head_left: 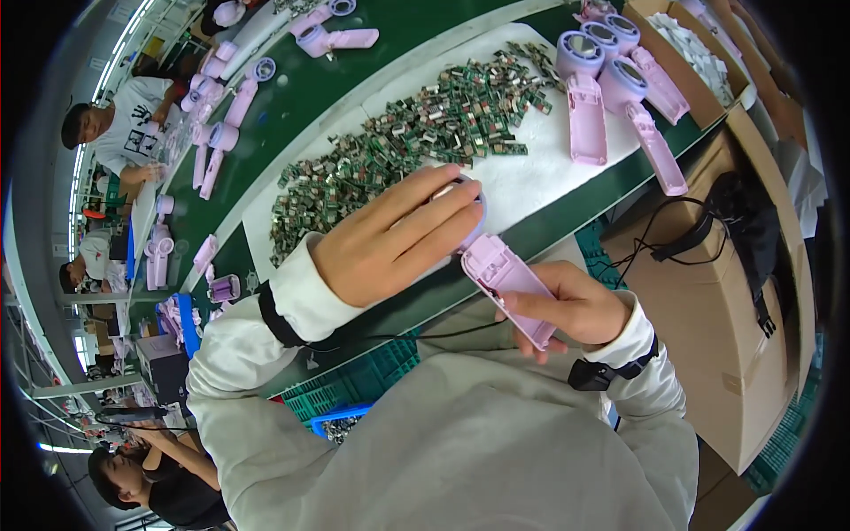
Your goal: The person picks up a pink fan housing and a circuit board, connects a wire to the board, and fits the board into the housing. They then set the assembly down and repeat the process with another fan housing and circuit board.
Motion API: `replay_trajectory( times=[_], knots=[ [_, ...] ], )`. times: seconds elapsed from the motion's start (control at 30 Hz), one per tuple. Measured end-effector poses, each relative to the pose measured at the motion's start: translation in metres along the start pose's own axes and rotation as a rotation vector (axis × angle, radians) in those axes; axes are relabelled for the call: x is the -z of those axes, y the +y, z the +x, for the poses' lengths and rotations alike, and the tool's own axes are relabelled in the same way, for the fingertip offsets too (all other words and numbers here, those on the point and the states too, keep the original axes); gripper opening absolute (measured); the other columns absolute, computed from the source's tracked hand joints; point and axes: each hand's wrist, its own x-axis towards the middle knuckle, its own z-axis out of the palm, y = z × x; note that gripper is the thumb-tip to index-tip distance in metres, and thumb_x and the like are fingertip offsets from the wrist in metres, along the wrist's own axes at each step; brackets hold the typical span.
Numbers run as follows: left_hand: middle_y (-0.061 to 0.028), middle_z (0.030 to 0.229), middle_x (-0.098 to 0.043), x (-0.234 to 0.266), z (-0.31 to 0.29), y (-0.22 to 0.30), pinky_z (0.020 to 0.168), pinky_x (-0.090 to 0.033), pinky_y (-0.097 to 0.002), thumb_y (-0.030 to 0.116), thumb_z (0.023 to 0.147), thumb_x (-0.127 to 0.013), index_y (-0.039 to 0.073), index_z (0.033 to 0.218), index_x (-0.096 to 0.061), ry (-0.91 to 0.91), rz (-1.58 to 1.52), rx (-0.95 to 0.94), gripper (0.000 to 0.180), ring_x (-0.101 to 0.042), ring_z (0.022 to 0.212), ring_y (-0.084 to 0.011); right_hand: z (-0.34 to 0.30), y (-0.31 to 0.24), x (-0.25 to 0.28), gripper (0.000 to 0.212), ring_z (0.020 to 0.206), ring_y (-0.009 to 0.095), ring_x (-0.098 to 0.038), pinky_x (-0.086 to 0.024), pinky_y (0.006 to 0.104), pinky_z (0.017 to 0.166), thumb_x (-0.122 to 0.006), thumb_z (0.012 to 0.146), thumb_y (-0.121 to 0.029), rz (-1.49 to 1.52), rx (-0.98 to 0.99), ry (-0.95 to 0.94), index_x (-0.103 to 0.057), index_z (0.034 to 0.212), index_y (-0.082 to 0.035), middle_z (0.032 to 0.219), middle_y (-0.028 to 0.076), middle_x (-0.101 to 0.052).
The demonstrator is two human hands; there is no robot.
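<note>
A pink handheld fan (492, 264) is between my two hands, its handle shell uncovered so that the hollow inside shows. My left hand (390, 239) curves over the round lilac head and hides most of it. Lower down, my right hand (577, 305) is closed around the handle's end, the thumb lying across it. A heap of small green circuit boards (434, 124) spreads over a white sheet (531, 181) just beyond my left hand. Several more pink fans (586, 115) with uncovered handles lie at the far right of the sheet.
A cardboard box of white pieces (639, 11) stands at the far right. Below it, a large carton (699, 310) carries a black bag (744, 230) and cables. Green crates (354, 376) sit under the bench edge. More fans (226, 133) lie on the green belt, with people across it.
</note>
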Motion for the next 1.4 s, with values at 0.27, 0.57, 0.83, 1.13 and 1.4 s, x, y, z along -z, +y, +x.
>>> replay_trajectory(
  times=[0.27, 0.57, 0.83, 1.13, 1.4],
  knots=[
    [-0.0152, 0.119, -0.061, -0.002, -0.02, -0.01, 0.099, -0.052, -0.0427, 0.007, 0.081, -0.076, 0.004, 0.122, -0.065, -0.067, -0.066, 0.353, 0.042, -0.06, 0.112, -0.0349, 0.006, 0.034, -0.021, 0.029, 0.053, 0.014, -0.063, -0.045, 0.0272, 0.047, -0.055, 0.108, -0.028, -0.062, 0.06, 0.421, -0.065, 0.11, 0.0, 0.074, 0.008, -0.071],
    [-0.0102, 0.114, -0.061, -0.013, -0.036, -0.004, 0.093, -0.051, -0.0406, 0.007, 0.081, -0.076, 0.004, 0.113, -0.066, -0.096, 0.037, 0.36, 0.033, -0.06, 0.106, -0.031, 0.024, 0.029, -0.028, 0.024, 0.05, 0.021, -0.062, -0.047, 0.0338, 0.049, -0.067, 0.099, -0.025, -1.029, 0.325, 0.612, -0.068, 0.091, -0.003, 0.059, 0.007, -0.062],
    [-0.0122, 0.102, -0.067, -0.001, -0.041, 0.017, 0.084, -0.056, -0.0379, 0.0, 0.079, -0.075, 0.002, 0.106, -0.068, 0.094, -0.158, 0.553, 0.028, -0.066, 0.095, -0.0323, 0.038, 0.006, -0.038, 0.018, 0.054, 0.021, -0.062, -0.049, 0.0365, 0.052, -0.081, 0.084, -0.022, -1.406, 0.573, 0.913, -0.072, 0.096, -0.011, 0.064, 0.003, -0.06],
    [-0.0131, 0.094, -0.072, -0.014, -0.041, 0.056, 0.073, -0.056, -0.0328, 0.006, 0.088, -0.076, 0.001, 0.11, -0.072, 0.129, -0.974, 0.708, 0.024, -0.072, 0.081, -0.0244, 0.047, -0.011, -0.015, 0.02, 0.06, 0.023, -0.063, -0.05, 0.036, 0.054, -0.078, 0.083, -0.016, -1.719, 0.715, 0.567, -0.073, 0.103, -0.013, 0.07, 0.002, -0.06],
    [-0.0078, 0.096, -0.074, -0.045, -0.046, 0.052, 0.073, -0.056, -0.0319, 0.007, 0.09, -0.076, 0.004, 0.113, -0.074, -0.023, -1.151, 0.459, 0.023, -0.07, 0.08, -0.0178, 0.055, -0.004, -0.003, 0.013, 0.06, 0.022, -0.066, -0.051, 0.0342, 0.055, -0.078, 0.082, -0.012, -1.425, 0.787, 0.593, -0.074, 0.094, -0.01, 0.069, 0.002, -0.065]
  ],
)
